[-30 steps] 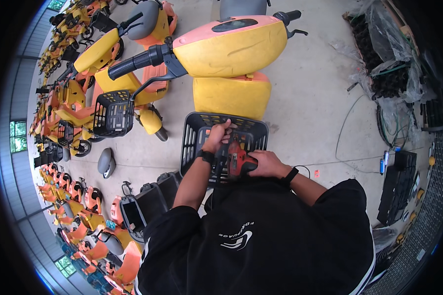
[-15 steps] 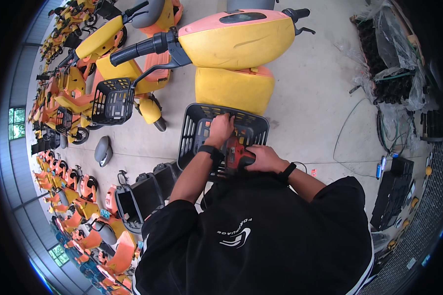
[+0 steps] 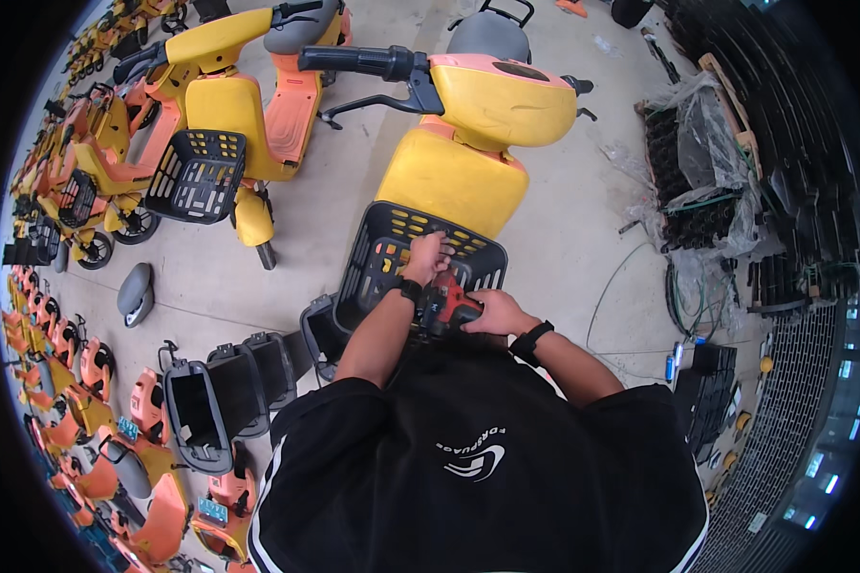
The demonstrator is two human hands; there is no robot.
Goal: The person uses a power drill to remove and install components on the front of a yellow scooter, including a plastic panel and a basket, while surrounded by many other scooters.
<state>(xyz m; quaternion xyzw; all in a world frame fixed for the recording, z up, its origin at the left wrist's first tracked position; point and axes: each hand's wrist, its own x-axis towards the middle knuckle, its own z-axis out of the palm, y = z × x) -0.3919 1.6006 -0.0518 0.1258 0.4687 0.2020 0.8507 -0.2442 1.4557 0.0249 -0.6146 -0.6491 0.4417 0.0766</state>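
Observation:
A black plastic basket (image 3: 352,272) with slotted walls is fixed to the front of a yellow and pink scooter (image 3: 454,177). Inside it, my left hand (image 3: 429,256) reaches to the wall beside the scooter, its fingers bent together; whatever they pinch is too small to make out. My right hand (image 3: 497,312) is wrapped round the grip of a red and black cordless drill (image 3: 444,300). The drill's nose points into the basket, close to my left hand, and its tip is hidden from view.
Another yellow and pink scooter (image 3: 222,105) with a basket (image 3: 198,172) stands to the left, among rows of more. A grey seat (image 3: 136,294) lies on the floor. Dark open bins (image 3: 201,406) are at lower left. Plastic-wrapped parts (image 3: 693,153) and black boxes (image 3: 707,387) sit to the right.
The view has shifted, and the scooter's handlebar now appears farther up and angled differently. Both hands stay at the basket, the right still gripping the drill.

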